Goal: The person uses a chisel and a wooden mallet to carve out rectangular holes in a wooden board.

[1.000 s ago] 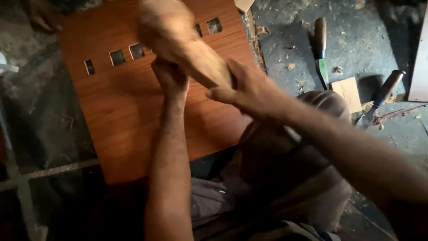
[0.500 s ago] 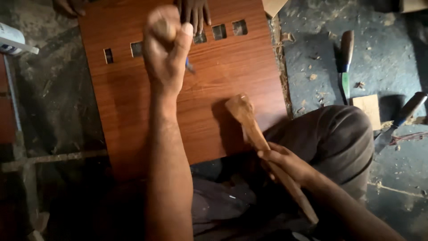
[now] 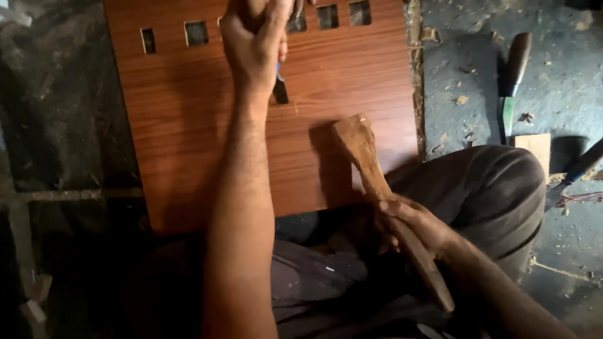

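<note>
A reddish-brown wood-grain board [image 3: 188,132] with a row of small rectangular cut-outs near its far edge lies flat on the ground. My left hand [image 3: 254,44] is clenched around a chisel [image 3: 279,88] whose blade stands upright on the board below the cut-outs. My right hand [image 3: 418,226] grips the handle of a wooden mallet [image 3: 367,160], held low over the board's near right corner, its head pointing away from me. My bent knee in grey trousers [image 3: 496,188] is to the right.
A second chisel with a dark wooden handle [image 3: 512,81] lies on the dusty ground right of the board, with a small wood block [image 3: 534,144] beside it. Wood chips are scattered around. Another tool handle [image 3: 584,163] pokes in at the right edge.
The mallet, up at the chisel a second ago, has dropped back toward me and is held low. My left hand has stayed on the chisel.
</note>
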